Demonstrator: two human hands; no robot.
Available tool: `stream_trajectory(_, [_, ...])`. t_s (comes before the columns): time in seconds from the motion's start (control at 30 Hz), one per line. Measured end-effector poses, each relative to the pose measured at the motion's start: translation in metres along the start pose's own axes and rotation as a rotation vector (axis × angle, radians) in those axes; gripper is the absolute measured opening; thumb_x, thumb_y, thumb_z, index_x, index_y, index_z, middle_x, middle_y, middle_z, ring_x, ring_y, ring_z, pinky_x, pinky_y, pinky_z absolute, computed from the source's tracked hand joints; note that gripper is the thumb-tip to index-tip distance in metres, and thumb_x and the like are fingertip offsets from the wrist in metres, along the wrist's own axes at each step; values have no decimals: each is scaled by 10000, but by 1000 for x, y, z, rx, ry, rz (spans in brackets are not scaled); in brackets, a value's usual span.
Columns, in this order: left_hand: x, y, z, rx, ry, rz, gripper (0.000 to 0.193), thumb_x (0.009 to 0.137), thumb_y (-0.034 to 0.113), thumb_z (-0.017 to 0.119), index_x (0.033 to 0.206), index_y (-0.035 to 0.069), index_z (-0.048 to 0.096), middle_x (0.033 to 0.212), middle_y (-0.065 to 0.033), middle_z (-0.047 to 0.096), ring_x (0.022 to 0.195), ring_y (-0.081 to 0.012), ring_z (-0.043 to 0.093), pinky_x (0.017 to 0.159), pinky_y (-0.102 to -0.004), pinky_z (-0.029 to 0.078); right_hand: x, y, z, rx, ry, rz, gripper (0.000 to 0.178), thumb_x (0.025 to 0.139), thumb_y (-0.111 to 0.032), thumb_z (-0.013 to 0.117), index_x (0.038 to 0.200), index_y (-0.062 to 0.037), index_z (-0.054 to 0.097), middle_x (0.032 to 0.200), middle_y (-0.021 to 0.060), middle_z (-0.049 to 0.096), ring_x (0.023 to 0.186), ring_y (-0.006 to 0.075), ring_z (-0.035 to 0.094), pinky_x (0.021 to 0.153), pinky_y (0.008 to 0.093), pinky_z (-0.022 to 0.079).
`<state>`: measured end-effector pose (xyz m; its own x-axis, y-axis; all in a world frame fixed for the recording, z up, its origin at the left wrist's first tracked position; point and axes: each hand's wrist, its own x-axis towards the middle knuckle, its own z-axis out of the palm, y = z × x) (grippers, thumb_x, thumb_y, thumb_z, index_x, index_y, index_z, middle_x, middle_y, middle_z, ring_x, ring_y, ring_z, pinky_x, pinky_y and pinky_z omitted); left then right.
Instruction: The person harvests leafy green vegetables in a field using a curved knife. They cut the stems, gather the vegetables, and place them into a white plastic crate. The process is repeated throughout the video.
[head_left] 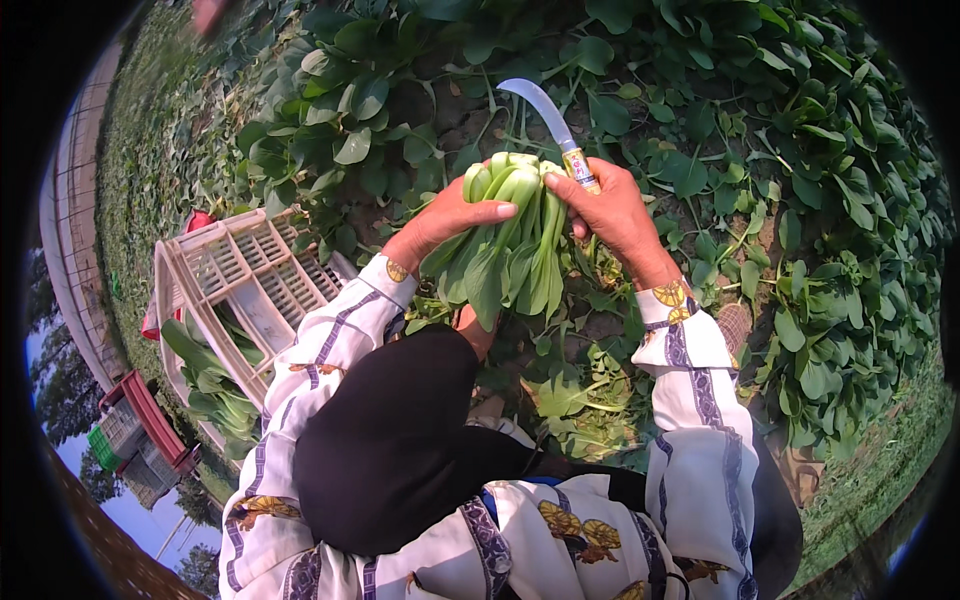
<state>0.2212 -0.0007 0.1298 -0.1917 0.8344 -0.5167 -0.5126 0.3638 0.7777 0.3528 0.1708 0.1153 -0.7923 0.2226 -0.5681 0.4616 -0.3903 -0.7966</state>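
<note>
Bunch of leafy greens [515,215], seen in the head view, is held up between a seated or crouching person's two hands, pale stalk ends uppermost and leaves hanging toward the dark-clothed knee [385,430]. From where I stand, the left hand [450,215] is clamped on the bunch's left side, thumb laid across the stalks. The right hand [615,205] has its fingers wrapped round the handle of a curved knife [545,108], with its thumb against the stalks on the other side; the blade points up and away, clear of the greens. To the left stands a pale slatted crate [213,270] with more greens [220,400] in it. Growing plants [810,250] spread all around, and loose leaves [580,395] lie below the hands.

The step in hand seems to be gathering or tidying this bunch. The next move calls for a firm left grip, stalks kept level, and fingers away from the blade's edge.
</note>
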Motion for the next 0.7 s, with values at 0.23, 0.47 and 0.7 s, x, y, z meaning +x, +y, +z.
stream_trajectory(0.23, [-127,24,9,73,41,145,631,745,240,716,1272,44,431,1200,-71,541,1118,-160,504,985,-314,366,-91,-21,103,47,56,-68,253,845,-242,669,893,-15,567,635,-28,543,446,26,479,391,171,382])
stream_trajectory(0.47, [-364,27,40,220,12,282,665,686,278,782,1236,47,490,1135,-78,582,1065,-167,537,929,-316,411,-276,-43,264,229,-116,134,452,882,-452,561,1066,-41,517,738,-16,533,423,5,355,364,149,282])
stream_trajectory(0.7, [-665,47,47,507,270,903,679,592,237,832,1167,56,520,1074,-94,610,1008,-202,585,881,-333,460,-412,-79,474,8,-415,-192,358,918,-336,543,1142,-66,474,707,-56,478,443,1,314,393,150,225])
